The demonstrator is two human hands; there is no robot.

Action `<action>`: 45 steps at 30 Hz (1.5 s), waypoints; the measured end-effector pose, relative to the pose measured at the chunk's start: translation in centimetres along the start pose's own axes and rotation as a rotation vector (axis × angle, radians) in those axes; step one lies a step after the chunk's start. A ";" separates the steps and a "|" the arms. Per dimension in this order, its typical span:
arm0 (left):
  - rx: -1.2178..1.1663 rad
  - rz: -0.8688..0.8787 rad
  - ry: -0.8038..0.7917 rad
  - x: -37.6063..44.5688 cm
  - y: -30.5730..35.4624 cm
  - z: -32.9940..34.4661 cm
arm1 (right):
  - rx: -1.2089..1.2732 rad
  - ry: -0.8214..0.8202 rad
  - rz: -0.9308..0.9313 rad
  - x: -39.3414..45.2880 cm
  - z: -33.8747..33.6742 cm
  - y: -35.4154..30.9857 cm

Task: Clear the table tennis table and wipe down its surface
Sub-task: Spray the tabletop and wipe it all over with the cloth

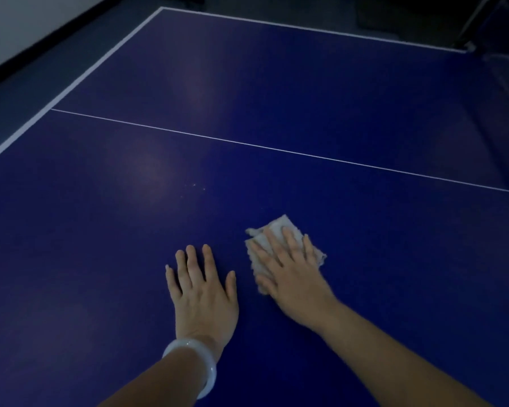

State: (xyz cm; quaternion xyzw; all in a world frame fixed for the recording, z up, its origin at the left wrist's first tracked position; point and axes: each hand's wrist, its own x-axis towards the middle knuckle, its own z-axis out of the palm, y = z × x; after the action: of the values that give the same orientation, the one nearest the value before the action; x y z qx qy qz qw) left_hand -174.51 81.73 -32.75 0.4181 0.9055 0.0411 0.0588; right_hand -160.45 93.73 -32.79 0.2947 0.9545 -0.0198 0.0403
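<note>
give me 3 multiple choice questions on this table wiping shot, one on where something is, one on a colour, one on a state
1. Where is the cloth?
A. under the right hand
B. under the left hand
C. at the far corner of the table

2. What colour is the bracelet on the left wrist?
A. red
B. white
C. black

3. How does the left hand lie?
A. curled in a fist
B. pinching the cloth
C. flat on the table with fingers straight

Answers:
1. A, the right hand presses flat on the cloth, whose edges show round the fingers.
2. B, the band round the wrist is pale white.
3. C, its fingers are spread straight on the blue table, apart from the cloth.
</note>
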 end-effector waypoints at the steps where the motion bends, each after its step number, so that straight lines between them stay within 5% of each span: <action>1: -0.001 0.003 -0.002 0.0 0.0 0.0 | -0.075 -0.008 0.030 -0.8 -0.1 1.8; 5: -0.027 0.014 -0.019 0.0 -0.1 -0.2 | 0.001 -0.121 0.720 -5.0 -1.4 8.2; 8: -0.036 0.019 -0.040 0.0 -0.2 -0.3 | 0.162 -0.030 0.942 -8.1 -1.0 4.3; 14: -0.049 0.029 -0.051 0.0 -0.2 -0.4 | 0.187 0.075 0.841 -9.5 1.3 -9.2; 23: -0.205 0.148 -0.108 -0.1 -1.8 -1.4 | 0.201 0.065 0.883 -9.5 0.8 -9.7; 28: -0.234 0.372 -0.049 1.4 -10.0 -2.9 | 0.200 0.090 0.878 -9.7 0.8 -9.7; 31: -0.137 0.246 0.068 3.8 -15.5 -3.9 | 0.202 0.051 0.890 -9.5 0.6 -10.0; 36: -0.080 0.023 0.018 6.1 -18.6 -3.9 | 0.171 0.017 1.068 -6.9 0.0 -13.8; 42: -0.043 0.026 0.055 5.9 -18.8 -3.1 | 0.127 0.044 0.380 -0.8 0.5 -18.9; 45: -0.036 0.024 0.055 6.2 -18.8 -3.0 | -0.020 -0.043 0.369 1.4 0.4 -12.1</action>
State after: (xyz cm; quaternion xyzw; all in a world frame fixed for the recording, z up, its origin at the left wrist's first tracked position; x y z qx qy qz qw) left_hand -193.02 74.20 -32.57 0.4266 0.9008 0.0695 0.0408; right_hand -168.38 84.48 -33.14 0.4639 0.8833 -0.0088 0.0668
